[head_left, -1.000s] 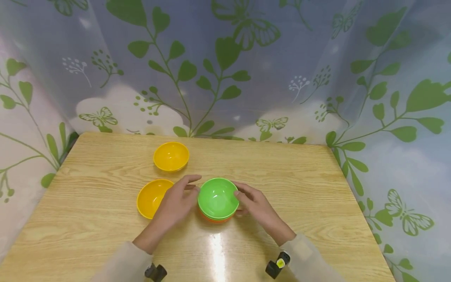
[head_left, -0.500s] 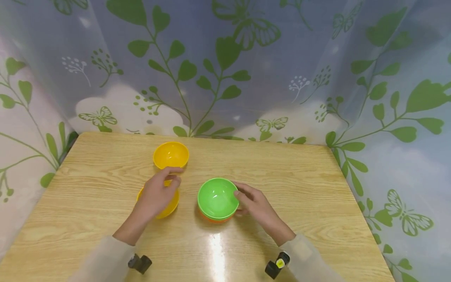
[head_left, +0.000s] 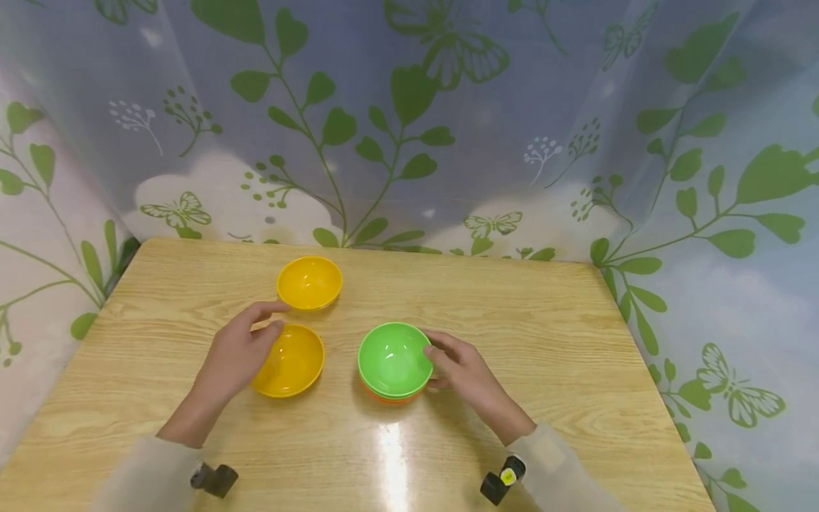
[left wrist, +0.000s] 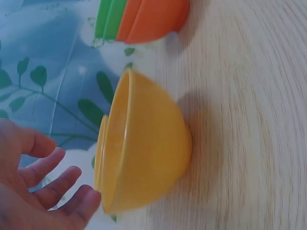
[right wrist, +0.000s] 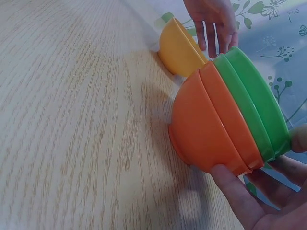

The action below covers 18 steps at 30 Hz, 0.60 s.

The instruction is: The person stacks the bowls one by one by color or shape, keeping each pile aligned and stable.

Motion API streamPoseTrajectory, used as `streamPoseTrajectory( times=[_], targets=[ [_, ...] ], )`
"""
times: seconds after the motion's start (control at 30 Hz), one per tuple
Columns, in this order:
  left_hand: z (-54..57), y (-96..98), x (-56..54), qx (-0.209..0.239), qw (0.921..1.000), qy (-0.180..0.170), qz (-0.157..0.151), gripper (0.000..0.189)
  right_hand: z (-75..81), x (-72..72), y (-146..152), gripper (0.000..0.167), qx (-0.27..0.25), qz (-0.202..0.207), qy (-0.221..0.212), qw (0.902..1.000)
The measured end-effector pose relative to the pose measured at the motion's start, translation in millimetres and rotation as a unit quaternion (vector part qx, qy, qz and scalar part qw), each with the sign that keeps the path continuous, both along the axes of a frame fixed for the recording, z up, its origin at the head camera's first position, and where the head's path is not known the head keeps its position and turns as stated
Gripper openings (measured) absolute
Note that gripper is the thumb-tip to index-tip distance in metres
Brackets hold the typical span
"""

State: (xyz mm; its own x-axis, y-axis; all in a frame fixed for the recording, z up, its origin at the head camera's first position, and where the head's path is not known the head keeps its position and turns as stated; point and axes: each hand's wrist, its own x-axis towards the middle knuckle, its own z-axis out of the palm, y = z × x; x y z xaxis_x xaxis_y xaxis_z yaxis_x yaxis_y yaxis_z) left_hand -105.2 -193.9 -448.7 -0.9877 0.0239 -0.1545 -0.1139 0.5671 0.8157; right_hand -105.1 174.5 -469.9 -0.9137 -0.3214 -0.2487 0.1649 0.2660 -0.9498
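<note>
A stack of nested bowls stands upright on the table, two green (head_left: pixel 393 359) above two orange (right wrist: pixel 199 122). My right hand (head_left: pixel 466 371) holds its right side, thumb at the top green rim and fingers against the outside. Left of the stack sits a yellow bowl (head_left: pixel 293 366), with another yellow bowl (head_left: pixel 310 283) behind it. My left hand (head_left: pixel 237 352) hovers at the near yellow bowl's left rim, its fingers loosely bent and holding nothing. In the left wrist view, the fingertips are close to that bowl's rim (left wrist: pixel 125 120); whether they touch it I cannot tell.
The wooden table (head_left: pixel 544 334) runs back to a curtain (head_left: pixel 358 128) printed with leaves and butterflies, which also hangs at both sides. Bare wood lies between the near yellow bowl and the stack. A black device is strapped at each wrist.
My left hand has left the stack's left side and moved left, across the near yellow bowl to its left rim. The right hand and the bowls have stayed in place.
</note>
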Motion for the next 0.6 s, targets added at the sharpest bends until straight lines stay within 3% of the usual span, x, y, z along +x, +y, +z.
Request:
streamPoseTrajectory(
  times=[0.33, 0.6],
  targets=[
    [-9.5, -24.2, 2.6, -0.028, 0.9995, 0.004, 0.014, 0.044, -1.1, -0.3, -1.0, 0.049, 0.007, -0.007, -0.007, 0.9999],
    [-15.4, -30.5, 7.5, -0.047, 0.9986, -0.019, 0.013, 0.048, 0.1, 0.2, -1.2, 0.049, 0.001, -0.004, -0.005, 1.0]
  ],
)
